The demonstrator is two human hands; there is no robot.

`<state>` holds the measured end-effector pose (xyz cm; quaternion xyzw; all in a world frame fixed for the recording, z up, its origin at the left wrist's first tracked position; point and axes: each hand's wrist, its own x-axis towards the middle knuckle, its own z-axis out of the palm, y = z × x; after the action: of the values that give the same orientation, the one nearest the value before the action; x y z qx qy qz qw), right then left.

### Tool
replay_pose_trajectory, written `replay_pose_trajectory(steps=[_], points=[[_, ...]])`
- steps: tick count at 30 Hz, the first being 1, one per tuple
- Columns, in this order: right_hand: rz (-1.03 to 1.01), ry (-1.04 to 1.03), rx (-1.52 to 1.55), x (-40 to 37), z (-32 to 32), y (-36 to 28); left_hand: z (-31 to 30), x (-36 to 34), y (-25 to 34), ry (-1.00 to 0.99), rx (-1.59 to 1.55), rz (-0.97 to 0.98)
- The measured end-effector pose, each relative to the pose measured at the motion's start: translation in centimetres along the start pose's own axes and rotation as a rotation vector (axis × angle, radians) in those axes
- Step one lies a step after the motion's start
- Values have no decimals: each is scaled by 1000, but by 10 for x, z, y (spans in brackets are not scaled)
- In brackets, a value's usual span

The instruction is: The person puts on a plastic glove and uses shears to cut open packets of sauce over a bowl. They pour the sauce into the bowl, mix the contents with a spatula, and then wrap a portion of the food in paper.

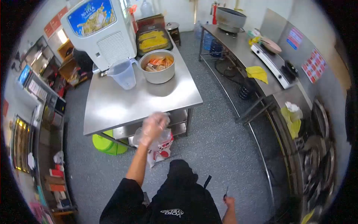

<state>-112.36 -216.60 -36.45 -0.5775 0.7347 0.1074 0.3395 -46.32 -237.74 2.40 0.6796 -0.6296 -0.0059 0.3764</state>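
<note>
The right grip [229, 202] is closed around what look like dark-handled scissors [226, 193], their slim tip pointing up. They are above the speckled floor [209, 149], beside the person's black-clothed body and well apart from the near right corner of the steel counter [167, 99].

The left grip [152, 128], in a clear plastic glove, is raised at the near edge of that counter, around the middle. Its fingers are curled and blurred, so I cannot tell whether it holds anything. Below it, a red-and-white plastic bag [160, 152] sits under the near edge, and a lime-green bin [108, 145] stands under the near left corner.

On the counter, a round metal pot [158, 76] of orange and pale food pieces stands by the right edge, with a clear plastic jug [125, 77] just beside it to the left. Behind the pot, a dark tray [140, 50] of yellow food lies along the far part of the right edge; a white machine [112, 46] with a blue picture panel fills the far left.

Across the floor, a second counter [238, 44] carries a large pot [230, 21] at its far end. A yellow cloth [257, 74] hangs over its left edge, next to a white stove [269, 67].
</note>
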Motion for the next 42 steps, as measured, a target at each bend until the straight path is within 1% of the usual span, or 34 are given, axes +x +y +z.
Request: replay_pose_trajectory(steps=[1, 2, 3, 4, 6, 8, 9, 10, 12, 13, 14, 15, 16, 17, 18, 19, 20, 21, 23, 25, 26, 27, 28, 29, 31, 32, 33, 35, 36, 37, 38, 40, 42], points=[[-27, 125, 320, 44, -49, -22, -5, 25, -5, 97, 43, -15], [81, 111, 539, 67, -120, -75, -7, 48, -12, 193, 90, -28], [-63, 172, 644, 132, -140, -73, -13, 71, -19, 214, 157, -95], [-98, 245, 557, 158, -194, -116, -16, 96, -32, 234, 223, -158], [-226, 313, 506, 233, -259, -166, -15, 148, -76, 359, 313, -62], [-278, 351, 647, 276, -303, -216, -18, 209, -88, 437, 383, -75], [-307, 365, 721, 296, -322, -244, -19, 236, -100, 432, 471, -37], [-313, 335, 724, 315, -335, -275, -19, 264, -113, 424, 558, -1], [-271, 253, 683, 315, -347, -294, -7, 310, -134, 375, 585, 14], [-568, 395, 505, 337, -338, -289, -1, 329, -154, 280, 661, 38], [-545, 343, 503, 377, -319, -271, 2, 353, -169, 226, 708, 14], [-499, 277, 492, 399, -308, -253, 9, 367, -180, 144, 746, -16], [-357, 148, 521, 374, -320, -265, 19, 374, -188, 44, 779, -44], [-225, 27, 554, 361, -327, -281, 23, 385, -195, 58, 789, -31], [-164, -9, 497, 368, -324, -288, 23, 402, -200, -28, 833, -73], [-104, -45, 432, 383, -312, -268, 26, 415, -205, -116, 872, -123], [-159, -80, 436, 394, -303, -252, 30, 421, -213, -214, 903, -182], [-214, -116, 437, 404, -298, -243, 32, 425, -222, -250, 848, -115], [-68, -264, 634, 419, -293, -244, 37, 423, -233, -225, 843, -75], [-576, -222, -152, 451, -320, -259, 38, 414, -245, -184, 824, -24], [-810, -221, -563, 467, -330, -272, 31, 413, -254, -207, 843, -95], [-1078, -142, -929, 482, -339, -284, 24, 412, -259, -233, 859, -168], [-1034, -203, -868, 500, -352, -294, 20, 407, -258, -262, 868, -246], [-905, -271, -737, 528, -366, -313, 20, 400, -253, -92, 834, -137], [-646, -329, -453, 589, -389, -358, 31, 392, -247, -60, 776, -88], [-575, -328, -347, 619, -399, -382, 36, 394, -243, -45, 752, -48], [-545, -315, -270, 654, -407, -405, 41, 402, -226, -58, 721, 40], [-549, -286, -137, 730, -415, -450, 52, 418, -214, -221, 807, -38], [-594, -455, 246, 764, -422, -472, 58, 422, -209, -307, 840, -81], [-556, -420, 250, 749, -445, -527, 61, 424, -206, -398, 867, -172], [-518, -385, 256, 728, -471, -589, 62, 425, -207, -432, 888, -188], [-531, -493, 436, 716, -491, -662, 62, 425, -215, -498, 930, -219], [-597, -437, 396, 727, -486, -698, 60, 422, -225, -480, 951, -237]])
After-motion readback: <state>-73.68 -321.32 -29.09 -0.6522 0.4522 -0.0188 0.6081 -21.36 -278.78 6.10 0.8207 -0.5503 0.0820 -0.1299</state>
